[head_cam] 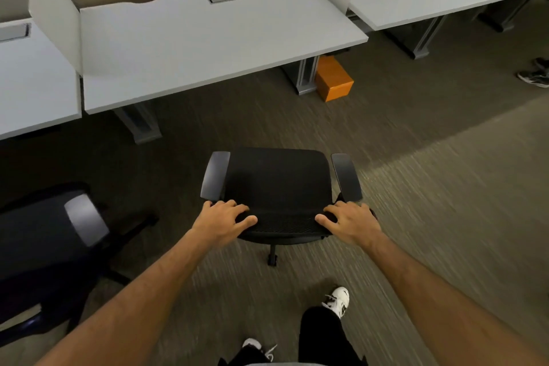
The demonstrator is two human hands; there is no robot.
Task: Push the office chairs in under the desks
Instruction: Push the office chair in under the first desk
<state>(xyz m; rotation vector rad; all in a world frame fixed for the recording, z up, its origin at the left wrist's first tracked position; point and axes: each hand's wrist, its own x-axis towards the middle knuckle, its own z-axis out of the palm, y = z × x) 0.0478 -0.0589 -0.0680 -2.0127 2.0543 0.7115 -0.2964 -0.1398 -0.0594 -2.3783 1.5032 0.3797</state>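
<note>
Both our hands, left (225,221) and right (349,221), grip the chair (279,187) backrest, short of the desk (208,47). Mid-push, we judge; next, roll it straight between the legs.

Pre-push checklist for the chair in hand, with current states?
1. Left hand grips the chair backrest top: ok.
2. Right hand grips the same edge: ok.
3. Chair faces the desk, seat forward: ok.
4. Carpet between chair and desk free of obstacles: ok.
5. Orange box by the desk's right leg sits clear of the path: cannot tell.
6. Armrests pass under the desktop: cannot tell.
</note>
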